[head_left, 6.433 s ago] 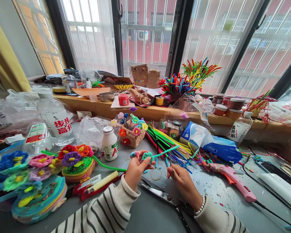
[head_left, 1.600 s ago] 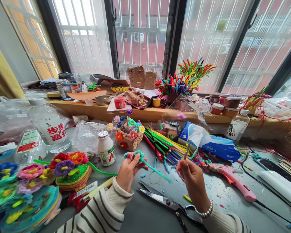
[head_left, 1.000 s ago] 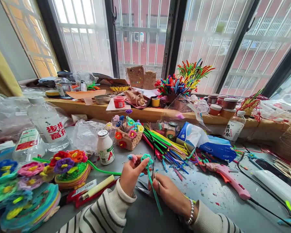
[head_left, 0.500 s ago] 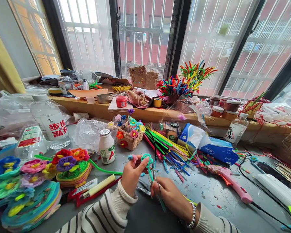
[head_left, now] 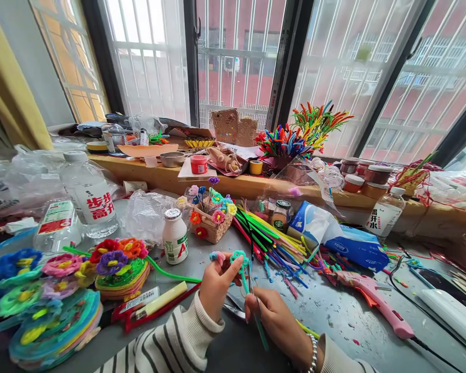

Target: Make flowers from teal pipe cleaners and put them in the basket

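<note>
In the middle of the head view, my left hand [head_left: 216,284] pinches a small teal pipe-cleaner flower [head_left: 238,256] between thumb and fingers. A pink and blue fuzzy piece [head_left: 218,257] sticks out past those fingers. My right hand [head_left: 274,316] is closed just below, against the flower's teal stem, whose long end [head_left: 261,331] hangs beneath the fingers. From that hand a slim metal tool [head_left: 250,277], which resembles tweezers, points up beside the flower; its grip is hidden. Under the hands lies another metal tool [head_left: 235,310], partly covered.
Finished pipe-cleaner flowers [head_left: 62,264] on round bases fill the left. A white bottle [head_left: 175,237], a flower basket [head_left: 213,228] and a pile of pipe cleaners [head_left: 274,235] stand behind the hands. A pink glue gun [head_left: 376,300] with a cord lies right, near a blue tissue pack [head_left: 353,247].
The whole view has shifted slightly, so things appear a little further right. My hands keep nearly the same pose around the teal flower and stem.
</note>
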Available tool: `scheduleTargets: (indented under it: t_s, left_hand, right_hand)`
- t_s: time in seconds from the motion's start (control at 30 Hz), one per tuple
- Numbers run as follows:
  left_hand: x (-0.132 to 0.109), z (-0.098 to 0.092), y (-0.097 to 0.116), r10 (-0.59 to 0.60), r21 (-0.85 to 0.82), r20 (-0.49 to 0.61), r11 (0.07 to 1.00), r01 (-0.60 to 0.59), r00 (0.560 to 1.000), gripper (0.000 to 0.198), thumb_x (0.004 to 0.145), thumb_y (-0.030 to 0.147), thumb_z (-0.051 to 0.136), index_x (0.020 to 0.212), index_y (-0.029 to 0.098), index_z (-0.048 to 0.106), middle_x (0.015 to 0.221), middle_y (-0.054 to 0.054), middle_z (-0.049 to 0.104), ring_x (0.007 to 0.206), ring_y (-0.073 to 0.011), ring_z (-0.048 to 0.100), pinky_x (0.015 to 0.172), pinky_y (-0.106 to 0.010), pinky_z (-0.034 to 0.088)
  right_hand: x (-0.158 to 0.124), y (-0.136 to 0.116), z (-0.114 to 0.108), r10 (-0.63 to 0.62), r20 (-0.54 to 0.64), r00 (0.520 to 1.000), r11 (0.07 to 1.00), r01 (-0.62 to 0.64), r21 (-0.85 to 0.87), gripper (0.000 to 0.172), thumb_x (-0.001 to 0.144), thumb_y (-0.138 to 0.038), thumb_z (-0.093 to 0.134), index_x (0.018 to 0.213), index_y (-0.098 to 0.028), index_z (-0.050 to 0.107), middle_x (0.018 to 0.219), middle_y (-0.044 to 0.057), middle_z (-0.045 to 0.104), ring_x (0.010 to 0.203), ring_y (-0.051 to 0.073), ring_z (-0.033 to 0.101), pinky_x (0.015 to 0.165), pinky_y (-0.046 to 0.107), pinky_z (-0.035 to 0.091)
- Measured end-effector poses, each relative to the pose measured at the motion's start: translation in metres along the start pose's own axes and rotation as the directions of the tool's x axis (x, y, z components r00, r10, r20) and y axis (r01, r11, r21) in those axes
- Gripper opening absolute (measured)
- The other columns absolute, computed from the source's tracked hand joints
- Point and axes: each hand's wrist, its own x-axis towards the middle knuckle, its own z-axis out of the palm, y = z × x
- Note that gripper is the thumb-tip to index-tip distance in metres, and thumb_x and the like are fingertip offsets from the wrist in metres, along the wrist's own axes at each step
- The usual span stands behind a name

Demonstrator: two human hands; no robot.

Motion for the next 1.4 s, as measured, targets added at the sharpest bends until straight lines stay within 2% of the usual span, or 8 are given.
scheduleTargets:
  t_s: [0.27,0.43,0.6,0.73,0.83,1.2,1.4]
  left_hand:
    - [-0.001,0.002,0.001,-0.038,-0.061,-0.014,0.997,0.037,0.999,0.02,0.059,0.03,0.058,0.065,0.018,0.043,0.051,0.005,0.047,0.048,-0.009,0.048,0.048,-0.022,0.043]
    - [0.001,0.001,0.004,-0.044,-0.1,-0.023,0.994,0.042,0.999,0.024,0.056,0.03,0.061,0.071,0.017,0.047,0.055,0.004,0.049,0.05,-0.0101,0.05,0.05,-0.024,0.044]
    - [0.001,0.0,0.005,-0.024,-0.111,-0.054,0.994,0.018,0.998,0.024,0.056,0.029,0.061,0.072,0.014,0.052,0.056,0.003,0.051,0.05,-0.0094,0.051,0.049,-0.021,0.042]
    - [0.001,-0.001,0.002,0.017,-0.073,-0.038,0.997,-0.019,0.999,0.021,0.055,0.028,0.062,0.069,0.013,0.057,0.055,0.003,0.053,0.049,-0.0087,0.051,0.051,-0.021,0.042]
    - [0.002,-0.002,0.001,0.017,-0.051,-0.03,0.999,-0.018,0.999,0.021,0.055,0.028,0.062,0.069,0.014,0.059,0.054,0.003,0.054,0.048,-0.0085,0.05,0.05,-0.021,0.041]
    - [0.005,-0.006,0.0,0.004,-0.006,-0.042,1.0,-0.004,0.999,0.025,0.055,0.03,0.062,0.071,0.012,0.061,0.049,0.002,0.053,0.047,-0.0091,0.048,0.049,-0.021,0.039]
    - [0.004,-0.005,0.001,-0.011,-0.042,-0.049,0.999,0.009,0.999,0.021,0.056,0.033,0.06,0.064,0.013,0.062,0.054,0.002,0.056,0.047,-0.0088,0.048,0.05,-0.021,0.04]
  right_hand:
    - [0.002,0.005,0.002,0.036,-0.051,0.998,0.997,-0.032,0.077,0.05,0.073,-0.054,0.03,0.047,-0.013,0.044,0.043,-0.003,0.036,0.043,0.007,0.035,0.042,0.018,0.025]
    - [0.004,0.009,0.002,0.054,-0.076,0.996,0.997,-0.05,0.055,0.049,0.07,-0.054,0.035,0.044,-0.013,0.042,0.041,-0.003,0.037,0.042,0.006,0.033,0.042,0.018,0.023]
    - [0.002,0.006,-0.003,0.014,-0.02,1.0,0.999,-0.014,0.029,0.054,0.071,-0.059,0.025,0.049,-0.013,0.044,0.044,-0.003,0.036,0.044,0.007,0.033,0.042,0.019,0.023]
    - [0.0,0.0,-0.006,-0.002,0.044,0.999,1.0,0.002,-0.013,0.058,0.071,-0.061,0.019,0.054,-0.013,0.047,0.048,-0.002,0.04,0.046,0.008,0.036,0.044,0.018,0.026]
    - [-0.001,-0.002,-0.006,0.0,0.048,0.999,1.0,0.001,-0.02,0.058,0.07,-0.061,0.02,0.053,-0.013,0.047,0.048,-0.001,0.043,0.046,0.008,0.038,0.044,0.018,0.028]
    - [0.001,0.002,-0.005,0.065,-0.121,0.99,0.998,-0.068,-0.015,0.048,0.07,-0.054,0.036,0.043,-0.015,0.038,0.04,-0.004,0.039,0.041,0.006,0.033,0.042,0.018,0.025]
    - [0.0,0.002,-0.009,0.061,-0.075,0.995,0.998,-0.062,-0.015,0.049,0.072,-0.054,0.03,0.048,-0.014,0.043,0.046,-0.003,0.041,0.045,0.007,0.035,0.043,0.018,0.026]
